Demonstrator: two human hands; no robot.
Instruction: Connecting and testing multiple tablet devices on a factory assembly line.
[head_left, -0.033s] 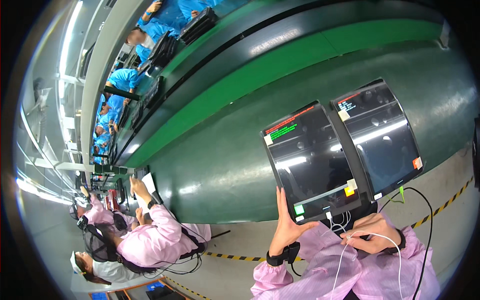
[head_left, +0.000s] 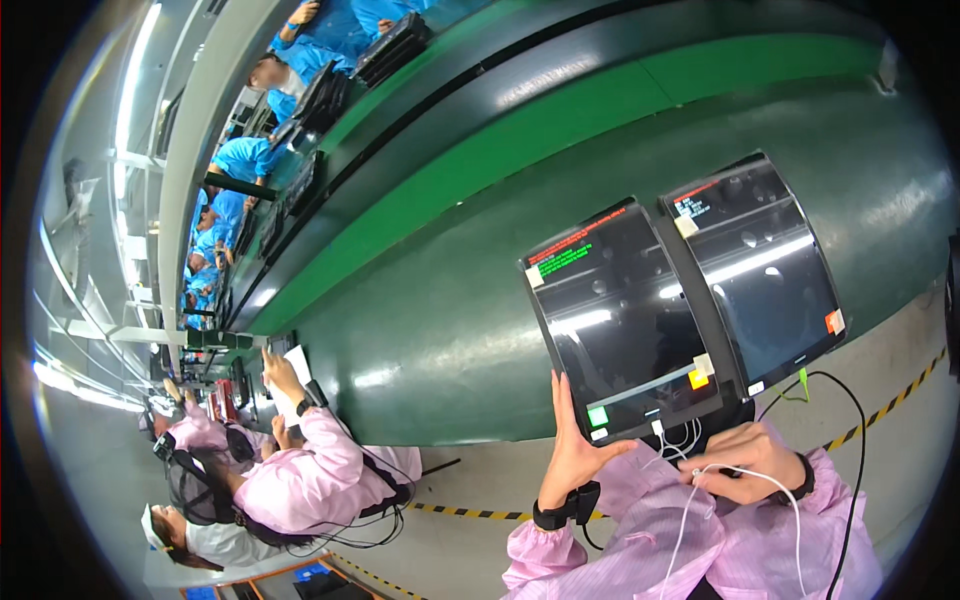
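Note:
My left hand [head_left: 575,455] rests against the lower left corner of a black tablet [head_left: 630,320], its fingers stretched along the edge and the thumb spread beneath the bottom edge. Red and green text shows at the top of that screen, and small coloured stickers sit near its corners. A white cable plug [head_left: 657,427] meets the bottom edge of this tablet. In front of my body, my right hand [head_left: 745,463] is closed, pinching a thin white cable [head_left: 745,466] between thumb and fingers. Just right of the first tablet lies a second dark tablet [head_left: 775,290] with an orange sticker.
Both tablets are on a long green bench [head_left: 450,340]. A black cable [head_left: 862,440] loops down at the right, near a green tag [head_left: 803,388]. A co-worker in pink [head_left: 310,475] works at the left; people in blue [head_left: 245,157] line the far side. Striped tape [head_left: 890,412] marks the floor.

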